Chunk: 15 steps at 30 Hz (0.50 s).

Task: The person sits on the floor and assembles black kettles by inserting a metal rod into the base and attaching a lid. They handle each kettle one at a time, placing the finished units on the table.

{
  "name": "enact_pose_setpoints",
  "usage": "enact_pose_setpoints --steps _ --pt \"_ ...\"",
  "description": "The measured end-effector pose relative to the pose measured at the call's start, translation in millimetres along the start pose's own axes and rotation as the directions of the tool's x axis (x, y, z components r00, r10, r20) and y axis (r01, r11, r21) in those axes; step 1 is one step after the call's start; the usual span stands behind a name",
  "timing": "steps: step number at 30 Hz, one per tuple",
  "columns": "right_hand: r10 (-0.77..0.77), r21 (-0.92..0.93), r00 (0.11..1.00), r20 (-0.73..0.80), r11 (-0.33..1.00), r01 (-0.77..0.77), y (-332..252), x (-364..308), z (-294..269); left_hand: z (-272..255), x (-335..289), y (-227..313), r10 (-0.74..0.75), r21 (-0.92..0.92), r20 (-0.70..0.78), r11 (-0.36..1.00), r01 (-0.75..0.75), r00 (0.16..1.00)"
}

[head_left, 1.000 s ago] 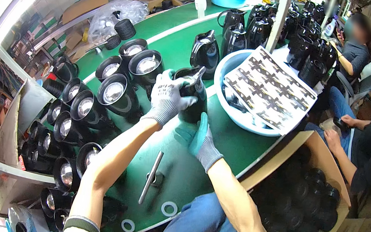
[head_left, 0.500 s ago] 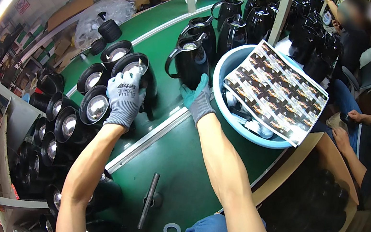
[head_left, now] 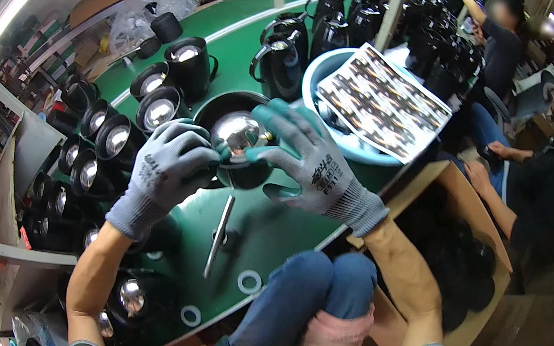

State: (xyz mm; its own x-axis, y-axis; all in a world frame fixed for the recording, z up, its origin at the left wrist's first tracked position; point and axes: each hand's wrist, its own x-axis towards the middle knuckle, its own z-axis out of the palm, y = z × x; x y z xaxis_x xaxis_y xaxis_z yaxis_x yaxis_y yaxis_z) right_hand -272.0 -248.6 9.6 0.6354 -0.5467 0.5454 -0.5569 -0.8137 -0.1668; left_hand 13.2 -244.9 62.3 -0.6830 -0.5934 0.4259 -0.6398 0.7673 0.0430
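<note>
Between my gloved hands a black jug body (head_left: 236,130) is tipped with its wide mouth toward me, showing a shiny silver dome inside. My left hand (head_left: 173,167), in a grey glove, is closed at the near-left side of its rim; the fingertips are partly hidden. Over the right side of the mouth is my right hand (head_left: 314,164), its green-coated fingers spread apart and the thumb away from the rim. Whether those fingers touch the jug, I cannot tell. A metal bar (head_left: 218,236) stands out from the green table (head_left: 267,233) just below.
Several black jug bodies (head_left: 158,111) crowd the left side. Upright black handled jugs (head_left: 281,69) stand beyond, beside a blue basin (head_left: 313,81) with a printed sheet (head_left: 385,107) across it. A white ring (head_left: 249,282) lies near the edge. A carton (head_left: 488,301) and seated people are at right.
A jug body has come from the row at left toward me, its mouth now facing me. My right hand has left the upright handled jugs and moved over to this mouth.
</note>
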Motion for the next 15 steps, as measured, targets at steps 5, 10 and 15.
enact_pose_setpoints --steps 5,10,15 --pt "0.09 0.176 0.995 0.05 0.98 -0.098 -80 -59 -46 -43 -28 77 0.123 -0.216 0.093 0.971 -0.1 0.988" --pt "0.721 0.73 0.684 0.115 0.405 -0.55 -166 -157 -100 -47 -101 175 0.076 -0.171 0.067 0.983 -0.063 0.995" --pt "0.845 0.868 0.499 0.193 0.09 -0.488 -203 -211 -95 2 -152 208 0.255 0.091 -0.084 0.965 -0.248 0.963"
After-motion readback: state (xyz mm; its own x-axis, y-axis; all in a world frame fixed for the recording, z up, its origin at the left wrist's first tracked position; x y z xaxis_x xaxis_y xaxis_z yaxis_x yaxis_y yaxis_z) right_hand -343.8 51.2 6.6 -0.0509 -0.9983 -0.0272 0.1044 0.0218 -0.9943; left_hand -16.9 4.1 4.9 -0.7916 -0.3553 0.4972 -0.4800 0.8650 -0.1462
